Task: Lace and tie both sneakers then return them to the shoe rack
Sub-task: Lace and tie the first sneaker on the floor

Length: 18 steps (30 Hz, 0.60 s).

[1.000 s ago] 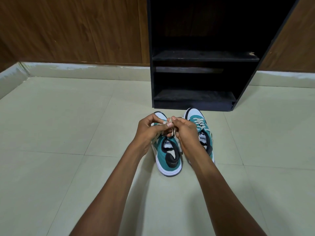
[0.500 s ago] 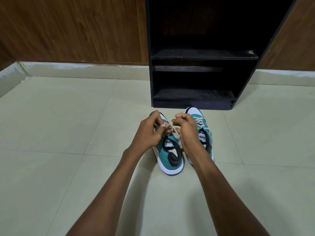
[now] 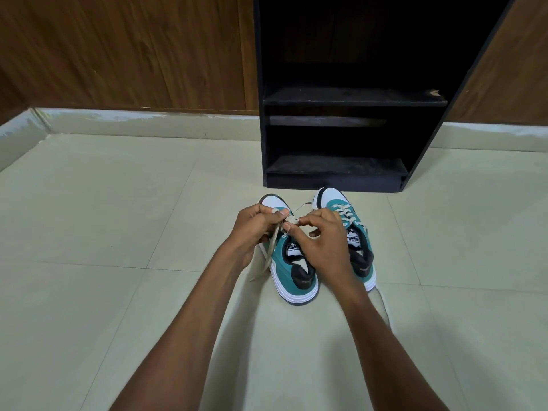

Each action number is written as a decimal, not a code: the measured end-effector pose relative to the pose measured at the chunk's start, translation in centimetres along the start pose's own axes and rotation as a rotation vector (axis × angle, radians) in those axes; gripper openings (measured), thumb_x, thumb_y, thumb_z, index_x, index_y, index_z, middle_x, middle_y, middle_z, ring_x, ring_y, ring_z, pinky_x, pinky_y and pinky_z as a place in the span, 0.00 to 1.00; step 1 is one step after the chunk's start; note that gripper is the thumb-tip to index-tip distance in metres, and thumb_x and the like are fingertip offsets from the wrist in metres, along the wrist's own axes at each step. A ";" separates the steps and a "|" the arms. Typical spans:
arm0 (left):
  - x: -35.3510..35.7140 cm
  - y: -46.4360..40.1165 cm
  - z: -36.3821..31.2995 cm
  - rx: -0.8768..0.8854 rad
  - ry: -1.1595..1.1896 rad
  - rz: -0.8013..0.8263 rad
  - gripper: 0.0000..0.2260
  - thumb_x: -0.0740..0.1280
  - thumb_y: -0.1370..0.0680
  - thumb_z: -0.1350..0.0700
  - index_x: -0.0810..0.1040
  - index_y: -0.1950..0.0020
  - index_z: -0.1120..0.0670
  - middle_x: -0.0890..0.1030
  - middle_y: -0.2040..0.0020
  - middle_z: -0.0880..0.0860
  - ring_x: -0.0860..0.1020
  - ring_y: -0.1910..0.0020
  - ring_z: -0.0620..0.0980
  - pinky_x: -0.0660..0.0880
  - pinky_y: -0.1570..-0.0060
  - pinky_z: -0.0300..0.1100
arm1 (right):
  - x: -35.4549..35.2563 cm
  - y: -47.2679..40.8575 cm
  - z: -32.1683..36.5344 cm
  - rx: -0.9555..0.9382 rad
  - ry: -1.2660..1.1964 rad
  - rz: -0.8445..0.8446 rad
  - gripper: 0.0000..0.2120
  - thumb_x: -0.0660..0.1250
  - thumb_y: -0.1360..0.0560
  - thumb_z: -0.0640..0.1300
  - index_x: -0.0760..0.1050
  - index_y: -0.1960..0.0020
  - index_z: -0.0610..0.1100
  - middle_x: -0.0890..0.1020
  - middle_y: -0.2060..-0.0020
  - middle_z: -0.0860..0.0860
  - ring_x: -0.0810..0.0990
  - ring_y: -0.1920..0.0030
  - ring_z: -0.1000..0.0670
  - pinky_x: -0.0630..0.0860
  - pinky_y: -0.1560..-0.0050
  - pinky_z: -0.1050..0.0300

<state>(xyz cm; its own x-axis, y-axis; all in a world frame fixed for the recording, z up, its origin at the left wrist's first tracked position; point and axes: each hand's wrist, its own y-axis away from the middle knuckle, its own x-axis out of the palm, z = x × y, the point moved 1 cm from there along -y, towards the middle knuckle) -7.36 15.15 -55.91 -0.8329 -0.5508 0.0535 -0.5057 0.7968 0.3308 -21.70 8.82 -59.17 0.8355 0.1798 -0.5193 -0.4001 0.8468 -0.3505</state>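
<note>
Two teal sneakers are parked side by side on the tiled floor [image 3: 118,232], toes aimed at the black rack [image 3: 335,173] just beyond them.

Starting on the left: a loose lace [image 3: 271,252] is draped down from under the left hand [image 3: 255,229], trailing off the outer side of the left sneaker [image 3: 292,271] onto the floor. That hand is curled shut, with the lace pinched between thumb and fingertips right over the front half of the shoe. The white toe cap is seen poking out just past the knuckles, and the heel is left sticking out toward the wrists.

Right beside it, nearly touching, the right hand [image 3: 323,241] is clamped on the same lace at a small bunched bit between the two thumbs, the other fingers bent loosely. Another strand is seen running off beyond the hands toward the other shoe's toe.

The right sneaker [image 3: 355,232] is partly hidden behind the right hand, and its lacing is already crossed up the front. Whether it's been knotted can't be made out.

The rack's shelves are dark, backed by a wood-panel wall [image 3: 133,54].
</note>
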 end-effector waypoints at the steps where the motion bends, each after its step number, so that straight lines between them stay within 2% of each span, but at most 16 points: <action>1: 0.0 0.1 -0.1 -0.004 -0.001 -0.001 0.11 0.77 0.28 0.55 0.76 0.62 0.53 0.81 0.68 0.50 0.75 0.73 0.43 0.72 0.68 0.38 | -0.1 0.0 0.1 0.003 -0.035 -0.006 0.14 0.74 0.30 0.59 0.85 0.53 0.49 0.78 0.56 0.54 0.77 0.49 0.49 0.80 0.54 0.43; 3: 0.0 0.1 0.0 -0.017 -0.003 -0.016 0.10 0.77 0.28 0.55 0.77 0.61 0.54 0.81 0.69 0.49 0.74 0.73 0.44 0.71 0.68 0.39 | -0.4 -0.1 0.5 0.033 -0.101 -0.034 0.15 0.75 0.31 0.60 0.85 0.52 0.51 0.80 0.55 0.53 0.79 0.51 0.49 0.81 0.54 0.44; 6: 0.2 0.3 -0.1 -0.042 0.039 -0.018 0.08 0.77 0.28 0.55 0.79 0.59 0.55 0.81 0.70 0.49 0.74 0.71 0.45 0.71 0.66 0.39 | -0.9 -0.3 1.1 0.019 -0.149 -0.064 0.14 0.80 0.31 0.50 0.86 0.48 0.47 0.83 0.54 0.51 0.81 0.56 0.51 0.81 0.53 0.52; 9: 0.5 0.6 -0.1 -0.052 0.068 -0.004 0.07 0.76 0.27 0.59 0.79 0.60 0.56 0.79 0.73 0.48 0.73 0.76 0.43 0.70 0.72 0.35 | -0.7 -0.3 1.6 -0.004 -0.200 -0.065 0.13 0.80 0.31 0.43 0.87 0.46 0.45 0.85 0.57 0.48 0.81 0.58 0.53 0.80 0.54 0.58; 15: 0.6 0.8 0.4 -0.068 0.154 -0.012 0.06 0.76 0.28 0.58 0.81 0.60 0.56 0.79 0.73 0.48 0.74 0.75 0.43 0.71 0.73 0.34 | 0.1 -0.1 1.6 0.233 -0.488 -0.077 0.08 0.77 0.26 0.45 0.88 0.47 0.48 0.87 0.53 0.53 0.85 0.51 0.53 0.83 0.49 0.51; 18: 0.6 1.1 0.6 -0.077 0.244 -0.065 0.09 0.78 0.29 0.56 0.84 0.54 0.59 0.83 0.68 0.50 0.78 0.73 0.44 0.75 0.71 0.34 | 0.3 0.0 1.8 0.344 -0.636 -0.078 0.06 0.75 0.24 0.43 0.87 0.49 0.51 0.87 0.51 0.52 0.84 0.56 0.53 0.81 0.57 0.59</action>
<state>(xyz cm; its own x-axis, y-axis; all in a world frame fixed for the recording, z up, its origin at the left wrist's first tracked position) -8.53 15.82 -56.08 -0.7152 -0.6516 0.2527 -0.5302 0.7415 0.4113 -20.79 9.73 -57.88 0.9560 0.2801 0.0871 -0.2768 0.9597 -0.0486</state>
